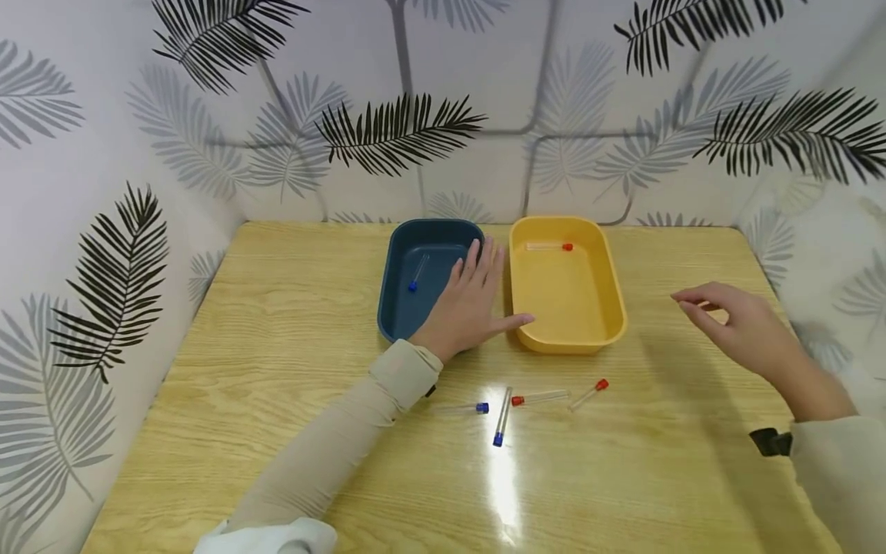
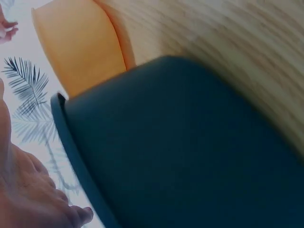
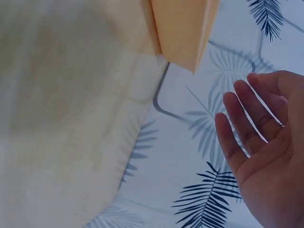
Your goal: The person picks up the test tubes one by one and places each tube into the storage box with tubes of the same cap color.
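My left hand (image 1: 465, 308) is spread flat over the right side of the dark blue tray (image 1: 384, 288), its thumb reaching to the near left edge of the yellow tray (image 1: 567, 345). Nothing is held in it. Off to the right of the yellow tray, my right hand (image 1: 744, 327) hangs above the table with loosely bent fingers and an empty palm. Inside the blue tray lies a blue-capped tube (image 1: 418, 273). A red-capped tube (image 1: 550, 247) lies at the far end of the yellow tray.
In front of the trays, two blue-capped tubes (image 1: 503, 415) and two red-capped tubes (image 1: 543, 398) lie scattered on the wooden table (image 1: 277, 323). A leaf-patterned wall covering (image 1: 471, 177) rises behind the table and along its sides.
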A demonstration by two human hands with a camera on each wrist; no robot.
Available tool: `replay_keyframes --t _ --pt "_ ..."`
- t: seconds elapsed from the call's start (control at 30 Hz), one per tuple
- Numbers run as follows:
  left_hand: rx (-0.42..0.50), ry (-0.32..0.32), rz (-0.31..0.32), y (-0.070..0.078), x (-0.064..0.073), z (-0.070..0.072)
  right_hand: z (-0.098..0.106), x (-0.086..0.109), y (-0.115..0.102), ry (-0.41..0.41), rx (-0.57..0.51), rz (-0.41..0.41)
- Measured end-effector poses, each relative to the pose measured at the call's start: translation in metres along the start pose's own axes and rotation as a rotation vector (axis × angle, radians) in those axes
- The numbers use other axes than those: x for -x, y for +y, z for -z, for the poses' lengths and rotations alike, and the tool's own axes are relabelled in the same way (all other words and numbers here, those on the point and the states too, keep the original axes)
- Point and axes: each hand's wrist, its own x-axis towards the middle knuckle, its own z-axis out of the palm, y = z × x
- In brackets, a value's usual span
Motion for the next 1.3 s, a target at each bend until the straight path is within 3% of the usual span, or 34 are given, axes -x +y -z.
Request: replay_keyframes --t 0.17,0.3,0.53,0.63,0.87,1.3 --pt "0.036 -0.081 -0.017 0.011 0.000 -0.010 -0.024 0.024 -0.010 -0.065 -0.042 0.056" --pt "0.007 -0.108 -0.043 0.020 -0.001 -0.021 -0.046 0.035 -0.022 -0.133 -0.089 0.098" --pt "-0.058 -0.123 -0.045 0.024 -0.002 -0.030 -0.078 0.033 -0.043 -0.229 -0.104 0.285" --pt "-0.087 -0.104 -0.045 0.023 -0.001 -0.036 -0.088 0.031 -0.046 -0.255 -0.100 0.323" --pt "-0.092 -0.093 -0.042 0.024 -0.001 -0.039 -0.098 0.030 -0.051 -0.316 -0.091 0.336" --pt "-0.090 -0.091 -0.040 0.022 -0.001 -0.044 -0.102 0.029 -0.052 -0.337 -0.112 0.340"
